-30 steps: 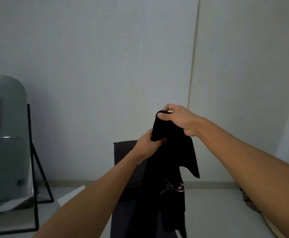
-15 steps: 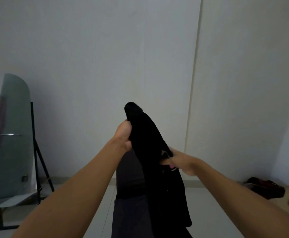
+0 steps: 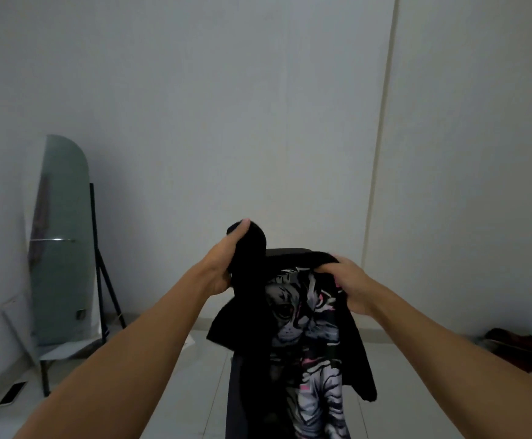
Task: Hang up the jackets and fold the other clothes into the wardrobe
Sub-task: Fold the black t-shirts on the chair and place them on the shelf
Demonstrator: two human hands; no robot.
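So the black t-shirt (image 3: 306,337) with the big grey-and-pink cat print is held up in mid-air at about chest height, print facing the person, hanging down in front of a dark chair (image 3: 287,253) whose back peeks out just behind it. It's no jacket, so I'd guess it's headed for folding, not a hanger. What could go sideways: it's bunched up unevenly, one side wadded into a lump and the other draped, so if they try to fold it like this the sleeves will probably end up twisted inside and the fold comes out lumpy. It also has no surface under it, so a slipped grip would drop it onto the chair or the floor. The left hand (image 3: 223,267) is clenched around a rolled-up wad of the black fabric, thumb up over the top of it, sitting a bit higher than the other side. The right hand (image 3: 350,286) is curled over the top edge of the shirt, near what I think is the collar or shoulder (it's dim and all black, hard to say which), fingers hooked into the cloth. Off to the left a tall mirror (image 3: 60,248) on a black stand leans by the wall, and something dark red lies on the floor at far right.
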